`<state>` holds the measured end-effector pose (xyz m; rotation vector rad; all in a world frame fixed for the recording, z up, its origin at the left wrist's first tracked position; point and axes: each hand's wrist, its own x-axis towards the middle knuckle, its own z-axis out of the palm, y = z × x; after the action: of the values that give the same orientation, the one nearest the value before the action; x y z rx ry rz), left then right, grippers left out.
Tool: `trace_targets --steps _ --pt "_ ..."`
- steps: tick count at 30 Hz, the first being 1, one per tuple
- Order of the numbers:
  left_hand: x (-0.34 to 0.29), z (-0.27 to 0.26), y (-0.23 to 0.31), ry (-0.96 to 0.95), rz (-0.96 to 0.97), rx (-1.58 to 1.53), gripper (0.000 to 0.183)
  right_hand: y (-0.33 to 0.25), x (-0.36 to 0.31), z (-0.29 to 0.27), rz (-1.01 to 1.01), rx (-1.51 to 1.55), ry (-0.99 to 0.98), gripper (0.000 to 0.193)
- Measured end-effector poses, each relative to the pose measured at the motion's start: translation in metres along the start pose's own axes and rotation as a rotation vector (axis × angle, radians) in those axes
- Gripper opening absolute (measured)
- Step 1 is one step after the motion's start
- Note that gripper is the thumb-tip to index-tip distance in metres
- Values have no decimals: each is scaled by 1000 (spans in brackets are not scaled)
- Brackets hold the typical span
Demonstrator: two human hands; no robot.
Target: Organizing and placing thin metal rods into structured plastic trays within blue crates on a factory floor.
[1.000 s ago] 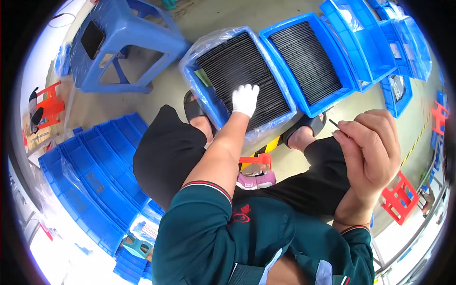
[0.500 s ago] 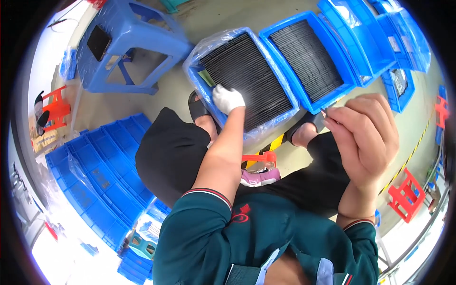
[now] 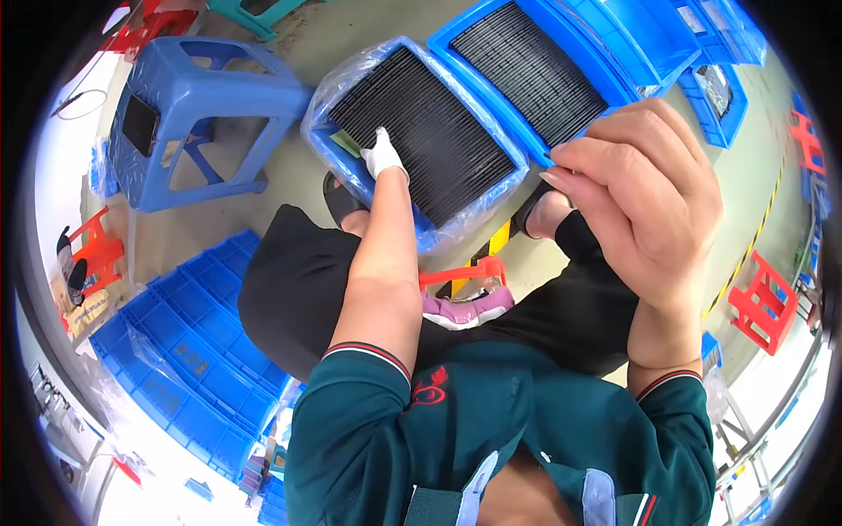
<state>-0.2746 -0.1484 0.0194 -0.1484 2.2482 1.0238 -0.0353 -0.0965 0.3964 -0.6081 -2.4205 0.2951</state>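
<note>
In front of me stands a plastic-lined blue bin [image 3: 513, 184], packed with rows of thin black strips [image 3: 430, 131]. My left hand [image 3: 384, 158], in a white glove, lies at the left edge of these strips; its fingers look spread, with nothing visible in them. Beside it, a yellow-green piece [image 3: 347, 143] sits along the bin's inner left side. My bare right hand [image 3: 645, 193] is raised close to the camera, right of the bin. Its thumb and forefinger are pinched together; whatever is between them is too small to make out.
A second blue bin [image 3: 491, 96] of black strips adjoins at the right, with more blue bins [image 3: 645, 39] beyond. At left are a blue stool [image 3: 202, 114] bearing a dark phone-like slab [image 3: 140, 125], and blue crates [image 3: 189, 351]. A red stool [image 3: 478, 270] stands between my legs.
The view has shifted, so the bins sit higher and further left. My left hand's fingers have spread at the strips' edge. The right hand stays raised and pinched.
</note>
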Motion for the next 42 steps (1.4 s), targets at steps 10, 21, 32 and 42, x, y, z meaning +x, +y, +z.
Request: trace_targets --steps 10,21,32,42 --pt "-61 23 -71 130 92 436 39 8 -4 -2 43 -70 -68 17" --pt "-77 -37 -92 -229 269 1213 44 0 0 -4 32 -47 -23 15" --pt "-75 -51 -60 -470 802 1496 20 1 3 -8 29 -54 7 15" --pt "-41 -43 -22 -399 797 1492 20 5 -1 -2 4 -68 -8 15"
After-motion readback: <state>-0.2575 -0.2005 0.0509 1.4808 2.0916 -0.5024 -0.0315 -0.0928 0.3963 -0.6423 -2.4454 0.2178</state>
